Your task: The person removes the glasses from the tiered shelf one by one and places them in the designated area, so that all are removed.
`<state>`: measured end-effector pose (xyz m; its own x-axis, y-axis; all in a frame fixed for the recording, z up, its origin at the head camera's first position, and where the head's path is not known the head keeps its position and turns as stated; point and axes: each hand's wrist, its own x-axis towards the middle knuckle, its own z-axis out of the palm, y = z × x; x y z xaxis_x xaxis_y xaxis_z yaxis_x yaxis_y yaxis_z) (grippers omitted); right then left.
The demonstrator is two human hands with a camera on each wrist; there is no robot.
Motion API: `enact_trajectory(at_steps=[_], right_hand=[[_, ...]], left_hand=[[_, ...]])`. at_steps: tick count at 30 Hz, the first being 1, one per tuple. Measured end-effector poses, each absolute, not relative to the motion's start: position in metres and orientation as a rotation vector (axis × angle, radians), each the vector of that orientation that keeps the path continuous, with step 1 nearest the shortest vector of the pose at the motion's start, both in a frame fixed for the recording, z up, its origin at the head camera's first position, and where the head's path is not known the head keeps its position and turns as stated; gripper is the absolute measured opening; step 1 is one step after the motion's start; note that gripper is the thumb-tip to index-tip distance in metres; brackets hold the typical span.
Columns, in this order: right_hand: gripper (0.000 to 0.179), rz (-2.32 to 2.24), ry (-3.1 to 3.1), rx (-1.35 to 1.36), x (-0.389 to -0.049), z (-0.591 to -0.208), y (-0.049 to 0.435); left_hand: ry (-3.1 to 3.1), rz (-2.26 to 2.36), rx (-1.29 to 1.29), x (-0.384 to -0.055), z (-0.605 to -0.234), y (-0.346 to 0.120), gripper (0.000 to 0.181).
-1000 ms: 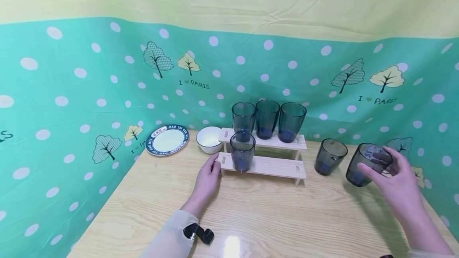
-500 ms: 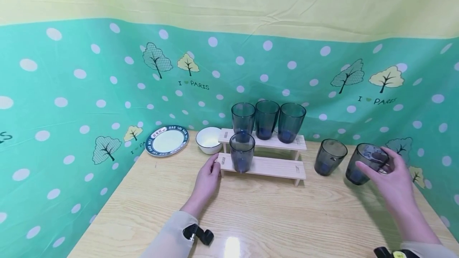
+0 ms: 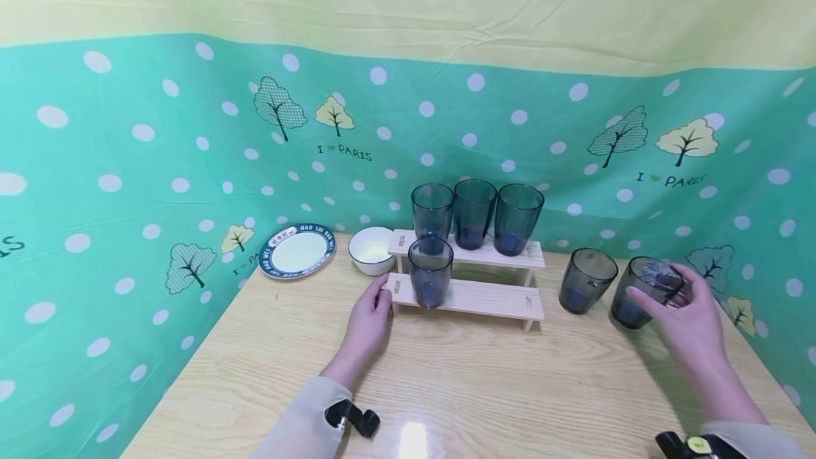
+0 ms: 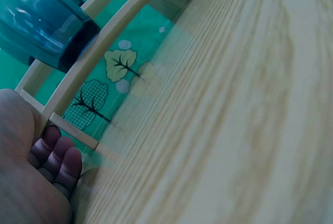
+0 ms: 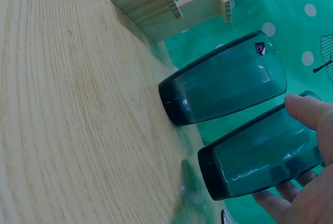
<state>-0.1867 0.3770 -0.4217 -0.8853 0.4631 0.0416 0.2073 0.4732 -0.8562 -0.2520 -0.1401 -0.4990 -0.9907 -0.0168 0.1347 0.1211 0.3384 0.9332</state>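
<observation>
My left hand [image 3: 370, 317] grips the left end of the lower board of a two-tier wooden rack [image 3: 491, 298]; in the left wrist view its fingers [image 4: 70, 169] curl beneath the board. A smoky drinking glass [image 3: 431, 273] stands on that board's left part. Three more drinking glasses [image 3: 472, 214] line the upper board. At the far right my right hand [image 3: 691, 317] holds a drinking glass [image 5: 265, 156] by its upper part, thumb on one side and fingers on the other. Whether its base touches the table I cannot tell. Another glass [image 5: 223, 81] stands just left of it, upright on the table.
A white bowl [image 3: 372, 249] sits left of the rack, and a blue-rimmed plate [image 3: 298, 251] lies further left. The wooden table [image 3: 484, 388] ends at a green and yellow patterned cloth [image 3: 357, 112] behind and at the sides.
My right hand has shifted slightly left with the glass, which is now closer to the standing glass. My left hand keeps its hold on the rack.
</observation>
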Motion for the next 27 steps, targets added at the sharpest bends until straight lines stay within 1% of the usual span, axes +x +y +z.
enact_trajectory(at_steps=[11, 27], right_hand=[[0.104, 1.408, -2.396, -0.532, -0.189, -0.431, 0.376], [0.101, 1.405, -2.419, -0.548, -0.193, -0.437, 0.377]], left_hand=[[-2.47, -1.751, -0.099, -0.251, -0.499, -0.14, 0.049], [-2.487, -1.729, -0.087, -0.253, -0.499, -0.139, 0.048]])
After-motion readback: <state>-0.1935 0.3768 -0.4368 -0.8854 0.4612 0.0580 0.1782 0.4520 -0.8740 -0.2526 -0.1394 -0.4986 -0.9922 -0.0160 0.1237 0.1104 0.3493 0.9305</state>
